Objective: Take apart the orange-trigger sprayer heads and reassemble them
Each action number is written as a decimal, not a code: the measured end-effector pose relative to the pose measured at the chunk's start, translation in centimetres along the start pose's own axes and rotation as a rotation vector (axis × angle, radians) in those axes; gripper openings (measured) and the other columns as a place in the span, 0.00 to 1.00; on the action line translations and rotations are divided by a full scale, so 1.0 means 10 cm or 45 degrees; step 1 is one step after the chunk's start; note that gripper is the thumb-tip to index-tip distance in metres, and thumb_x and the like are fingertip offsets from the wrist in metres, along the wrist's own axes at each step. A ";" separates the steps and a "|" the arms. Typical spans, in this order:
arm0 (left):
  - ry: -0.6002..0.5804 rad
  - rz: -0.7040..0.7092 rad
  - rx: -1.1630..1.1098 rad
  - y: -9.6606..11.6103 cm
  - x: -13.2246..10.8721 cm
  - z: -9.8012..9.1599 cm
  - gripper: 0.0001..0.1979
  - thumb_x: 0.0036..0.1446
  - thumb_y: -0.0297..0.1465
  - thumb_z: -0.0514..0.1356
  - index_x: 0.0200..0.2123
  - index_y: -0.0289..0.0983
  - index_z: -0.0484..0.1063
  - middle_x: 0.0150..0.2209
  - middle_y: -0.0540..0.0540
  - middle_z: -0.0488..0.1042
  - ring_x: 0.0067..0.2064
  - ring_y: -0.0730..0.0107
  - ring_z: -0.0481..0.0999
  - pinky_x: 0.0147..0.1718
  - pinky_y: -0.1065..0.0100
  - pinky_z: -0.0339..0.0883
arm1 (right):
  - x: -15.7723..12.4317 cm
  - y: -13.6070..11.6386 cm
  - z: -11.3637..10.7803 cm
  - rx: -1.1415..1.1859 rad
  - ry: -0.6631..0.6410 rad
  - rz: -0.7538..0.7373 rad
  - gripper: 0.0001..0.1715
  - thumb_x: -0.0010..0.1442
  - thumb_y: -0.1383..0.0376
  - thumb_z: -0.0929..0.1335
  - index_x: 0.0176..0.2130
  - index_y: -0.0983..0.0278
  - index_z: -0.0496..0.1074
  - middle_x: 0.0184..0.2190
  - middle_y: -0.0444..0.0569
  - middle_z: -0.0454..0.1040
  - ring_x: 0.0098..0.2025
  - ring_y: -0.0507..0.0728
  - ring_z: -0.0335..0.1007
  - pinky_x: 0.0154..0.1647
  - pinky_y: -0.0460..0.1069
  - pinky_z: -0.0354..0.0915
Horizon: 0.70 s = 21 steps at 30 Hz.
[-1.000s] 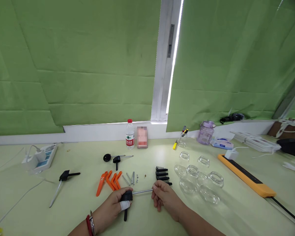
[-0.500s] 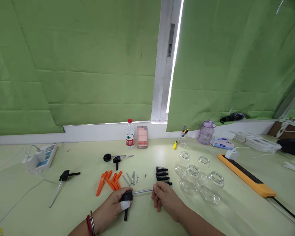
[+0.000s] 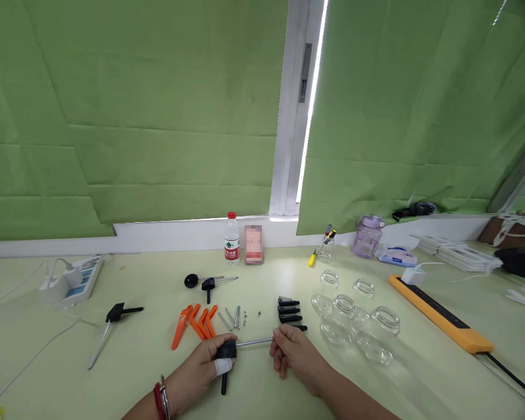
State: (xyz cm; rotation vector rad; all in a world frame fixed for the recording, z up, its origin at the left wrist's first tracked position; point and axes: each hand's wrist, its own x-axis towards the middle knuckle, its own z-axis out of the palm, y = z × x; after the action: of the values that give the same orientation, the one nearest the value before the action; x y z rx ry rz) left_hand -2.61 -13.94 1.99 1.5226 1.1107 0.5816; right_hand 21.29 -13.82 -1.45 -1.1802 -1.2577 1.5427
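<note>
My left hand (image 3: 205,363) is closed around a black cap piece (image 3: 226,350) with a short black stem pointing down. A thin metal tube (image 3: 254,342) runs rightward from that cap. At the tube's far end, my right hand (image 3: 294,353) has thumb and fingers pinched on it; the tip is hidden. Just beyond my left hand lie several orange levers (image 3: 199,321). Metal pins (image 3: 234,318) and tiny nuts sit beside them. Black pieces with springs (image 3: 289,312) lie in a column above my right hand.
Two similar black-headed pieces (image 3: 208,284) lie farther back, and another (image 3: 119,312) at left. Several clear glass bottles (image 3: 341,326) stand to the right. Behind are a water bottle (image 3: 231,242) and a purple jug (image 3: 367,238). An orange power strip (image 3: 441,318) and a white one (image 3: 85,283) flank the table.
</note>
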 end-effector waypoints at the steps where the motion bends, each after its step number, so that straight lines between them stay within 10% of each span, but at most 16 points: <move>1: 0.000 0.002 0.000 0.00 0.00 0.00 0.25 0.49 0.36 0.60 0.51 0.38 0.67 0.46 0.48 0.70 0.50 0.60 0.65 0.51 0.67 0.56 | -0.01 -0.01 0.00 0.028 -0.008 -0.006 0.24 0.54 0.46 0.63 0.28 0.64 0.61 0.21 0.43 0.68 0.18 0.48 0.63 0.16 0.44 0.58; 21: -0.012 -0.018 -0.035 -0.03 0.01 0.00 0.25 0.49 0.35 0.60 0.52 0.37 0.66 0.44 0.47 0.69 0.48 0.62 0.65 0.50 0.67 0.57 | -0.01 0.00 0.00 0.074 -0.077 -0.069 0.18 0.54 0.52 0.66 0.33 0.63 0.60 0.26 0.42 0.69 0.20 0.48 0.64 0.15 0.43 0.59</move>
State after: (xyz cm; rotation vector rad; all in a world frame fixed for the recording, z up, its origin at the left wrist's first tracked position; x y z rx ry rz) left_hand -2.67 -13.89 1.68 1.4915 1.1015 0.5776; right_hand 21.31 -13.97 -1.47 -1.0616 -1.2655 1.5749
